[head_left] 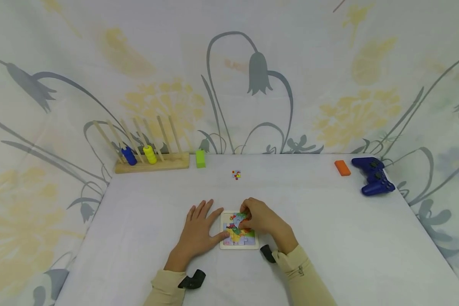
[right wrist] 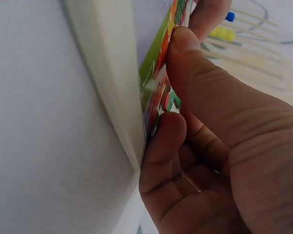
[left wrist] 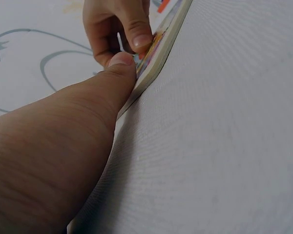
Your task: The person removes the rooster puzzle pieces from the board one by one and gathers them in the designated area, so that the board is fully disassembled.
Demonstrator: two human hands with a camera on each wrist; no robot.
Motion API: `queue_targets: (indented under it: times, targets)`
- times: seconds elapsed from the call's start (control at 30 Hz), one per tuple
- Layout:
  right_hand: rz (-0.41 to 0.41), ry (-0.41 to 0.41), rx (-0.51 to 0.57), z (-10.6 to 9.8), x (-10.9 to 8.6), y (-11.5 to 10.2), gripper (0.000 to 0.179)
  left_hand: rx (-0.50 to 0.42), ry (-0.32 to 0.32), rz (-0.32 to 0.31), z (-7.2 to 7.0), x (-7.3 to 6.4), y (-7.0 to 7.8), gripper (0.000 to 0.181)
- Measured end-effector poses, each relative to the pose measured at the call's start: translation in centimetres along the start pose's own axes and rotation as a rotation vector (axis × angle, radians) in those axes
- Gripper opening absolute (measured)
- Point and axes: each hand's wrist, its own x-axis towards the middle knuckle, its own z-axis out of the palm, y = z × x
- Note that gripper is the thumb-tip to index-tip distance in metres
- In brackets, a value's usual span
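Note:
A small jigsaw puzzle [head_left: 235,238] in a pale frame lies on the table between both hands, its picture brightly coloured. My left hand [head_left: 199,233] is spread flat at its left side, thumb on the puzzle and index fingertip by the top left corner. From the upper right, my right hand [head_left: 264,219] bends over the puzzle. In the right wrist view, its thumb and a finger pinch a red and green puzzle piece [right wrist: 167,100] at the board; the fingers partly hide this piece. A loose puzzle piece [head_left: 236,174] lies on the cloth beyond the frame.
At the back left stands a wooden peg rack [head_left: 153,163] with blue beads [head_left: 128,156] and yellow beads [head_left: 150,154]. Beside it is a green block [head_left: 200,159]. An orange block [head_left: 342,168] and a blue game controller [head_left: 374,176] lie at the back right.

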Motion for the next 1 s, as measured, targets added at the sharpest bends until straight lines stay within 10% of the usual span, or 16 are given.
queue_targets:
  times: [1.0]
  targets:
    - [-0.051,0.101,-0.015,0.9,-1.0,0.3,0.027,0.013,0.023,0.012,-0.2,0.0,0.2,0.072]
